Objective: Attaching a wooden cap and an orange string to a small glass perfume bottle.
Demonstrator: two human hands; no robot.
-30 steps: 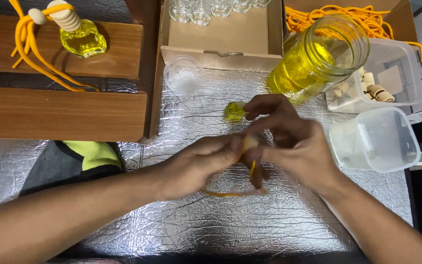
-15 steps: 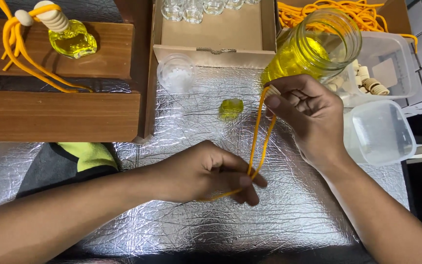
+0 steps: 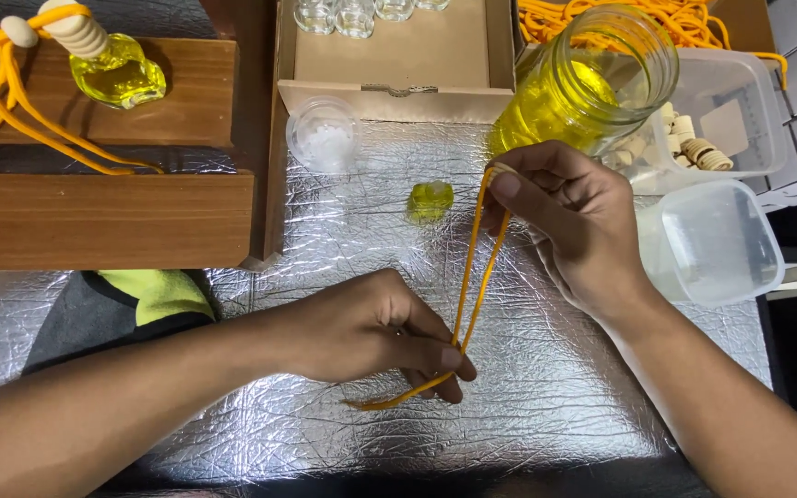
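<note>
Orange cord [image 3: 475,277] runs taut between my two hands, doubled into a long narrow loop above the crinkled foil [image 3: 325,424]. My right hand [image 3: 572,226] pinches the top of the loop between thumb and fingertips, fingers curled close together. My left hand [image 3: 375,332] pinches both strands lower down, thumb pressed against the forefinger, and the loose tail of the cord sticks out past my knuckles and lies on the foil.

Just left of the cord, a small yellow bottle [image 3: 430,199] sits on the foil, apart from both hands. Right behind my right hand stands a big glass jar [image 3: 583,83] of yellow liquid, tilted in view, its mouth open. Beside it is a clear tub [image 3: 735,111] with pale wooden caps in it, and nearer me an upturned clear tub [image 3: 712,242] just off my right wrist.

At the back is a cardboard box [image 3: 398,55] with little empty glass bottles along its far edge, and a small clear cup [image 3: 323,134] stands in front of its left corner. On the wooden rack [image 3: 94,221] to the left rests a finished bottle [image 3: 108,69] with a wooden cap and orange cord tied on. More orange cord is heaped at the top right.
</note>
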